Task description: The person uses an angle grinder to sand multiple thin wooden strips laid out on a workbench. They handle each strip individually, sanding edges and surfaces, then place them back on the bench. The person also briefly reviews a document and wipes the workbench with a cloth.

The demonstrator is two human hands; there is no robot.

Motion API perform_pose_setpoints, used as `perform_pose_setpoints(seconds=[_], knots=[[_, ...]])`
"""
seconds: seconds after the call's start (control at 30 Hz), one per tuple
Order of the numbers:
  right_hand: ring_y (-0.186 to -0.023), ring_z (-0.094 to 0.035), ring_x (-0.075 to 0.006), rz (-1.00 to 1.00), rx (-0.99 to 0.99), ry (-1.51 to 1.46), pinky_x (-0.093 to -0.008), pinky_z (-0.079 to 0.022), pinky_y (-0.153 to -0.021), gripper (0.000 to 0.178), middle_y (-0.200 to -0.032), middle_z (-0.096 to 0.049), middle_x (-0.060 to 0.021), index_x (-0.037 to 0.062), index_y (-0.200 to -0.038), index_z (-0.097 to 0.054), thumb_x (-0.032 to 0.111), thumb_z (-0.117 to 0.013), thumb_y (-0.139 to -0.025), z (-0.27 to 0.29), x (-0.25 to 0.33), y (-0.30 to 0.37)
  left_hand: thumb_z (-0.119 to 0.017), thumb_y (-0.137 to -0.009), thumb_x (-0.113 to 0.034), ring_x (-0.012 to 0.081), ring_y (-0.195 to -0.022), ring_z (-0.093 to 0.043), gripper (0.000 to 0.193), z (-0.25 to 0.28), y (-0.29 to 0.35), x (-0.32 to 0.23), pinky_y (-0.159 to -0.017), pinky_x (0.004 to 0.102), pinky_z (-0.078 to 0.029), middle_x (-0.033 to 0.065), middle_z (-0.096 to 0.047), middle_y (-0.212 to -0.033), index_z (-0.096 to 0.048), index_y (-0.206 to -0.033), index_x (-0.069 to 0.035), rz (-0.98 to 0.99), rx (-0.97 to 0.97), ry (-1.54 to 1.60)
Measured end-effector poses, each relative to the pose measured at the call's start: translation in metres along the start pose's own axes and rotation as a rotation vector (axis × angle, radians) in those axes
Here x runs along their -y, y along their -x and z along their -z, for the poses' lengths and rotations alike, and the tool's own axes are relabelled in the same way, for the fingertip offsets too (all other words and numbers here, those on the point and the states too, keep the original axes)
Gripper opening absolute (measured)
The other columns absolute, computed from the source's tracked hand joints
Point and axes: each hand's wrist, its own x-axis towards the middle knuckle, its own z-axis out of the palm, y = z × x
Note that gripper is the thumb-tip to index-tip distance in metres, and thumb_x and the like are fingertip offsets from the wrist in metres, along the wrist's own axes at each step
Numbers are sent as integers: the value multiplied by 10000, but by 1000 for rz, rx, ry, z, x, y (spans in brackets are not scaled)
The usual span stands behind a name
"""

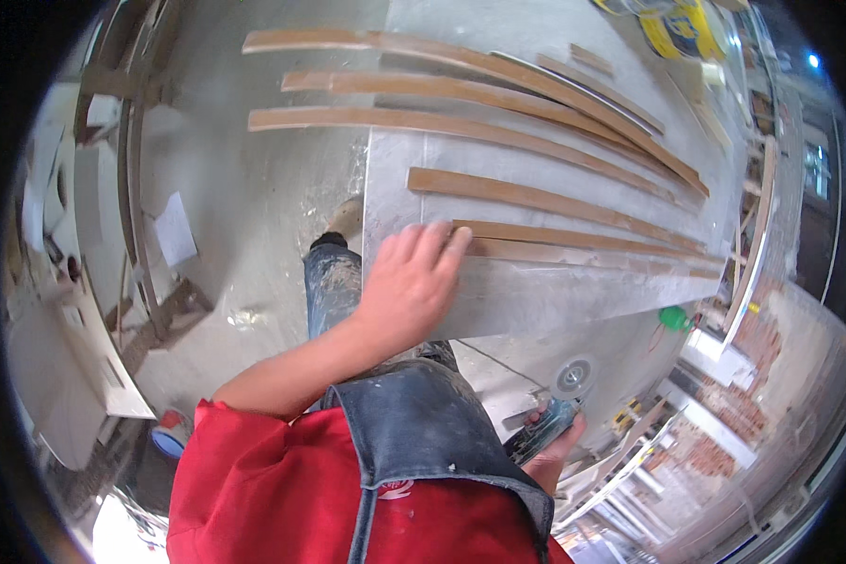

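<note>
In the head view, wooden strips (536, 195) are lying spread between twelve and three o'clock on the pale table (498, 305), seemingly already laid out; what is left is staying unclear. Near centre, the left hand (412, 282) is resting loosely bent fingers at one strip's end, any pinch being hidden, while at five o'clock the right hand (559, 449) is wrapping partly hidden fingers around a grinder (539, 428), its disc (573, 376) standing clear.

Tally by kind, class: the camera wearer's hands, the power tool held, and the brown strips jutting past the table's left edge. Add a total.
Hands: 2
Grinder: 1
Strips: 3
Total: 6
</note>
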Motion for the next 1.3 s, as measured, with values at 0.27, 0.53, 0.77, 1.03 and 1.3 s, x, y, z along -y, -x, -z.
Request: perform_pose_setpoints(seconds=[0.27, 0.53, 0.77, 1.03, 1.3], knots=[[-709, -687, -317, 134, 38, -398, -428, -578, -634, 778, -880, -670, -159, -29, -1073, -623, 689, -678, -778, -28, -69, 50, -623, -838, -151, 280, -1058, -605, 469, -25, -84, -6, -894, 427, -484, 112, -589, -1073, -591, -1280, 3, -497, 317, -306], [-649, -673, -293, 258, -165, -666, -390, -553, -547, 770, -831, -661, -169, -26, -1131, -597, 624, -724, -739, -91, -154, 118, -677, -838, -206, 385, -1066, -637, 540, -25, -96, -13, -868, 489, -556, 195, -574, -1112, -508, -1297, 23, -522, 642, -273], [-663, -680, -300, 392, -202, -885, -393, -570, -571, 798, -822, -663, -179, -40, -1166, -597, 606, -746, -722, -162, -237, 164, -715, -862, -296, 463, -1122, -620, 694, 20, -64, 8, -924, 532, -540, 266, -547, -1262, -379, -1377, 25, -468, 851, -357], [-680, -679, -295, 407, -337, -1139, -378, -565, -588, 770, -847, -671, -189, -68, -1101, -628, 597, -727, -725, -279, -329, 231, -763, -873, -343, 439, -1212, -575, 773, 67, -58, 46, -1009, 493, -493, 264, -541, -1312, -414, -1439, 52, -886, 1004, -364], [-748, -682, -293, 540, -658, -1438, -401, -570, -665, 730, -913, -680, -181, -68, -1103, -628, 592, -674, -796, -415, -356, 243, -811, -808, -274, 374, -1239, -491, 495, 75, -70, 57, -1035, 502, -428, 173, -526, -1316, -665, -1248, -100, -1812, 1069, -179]])
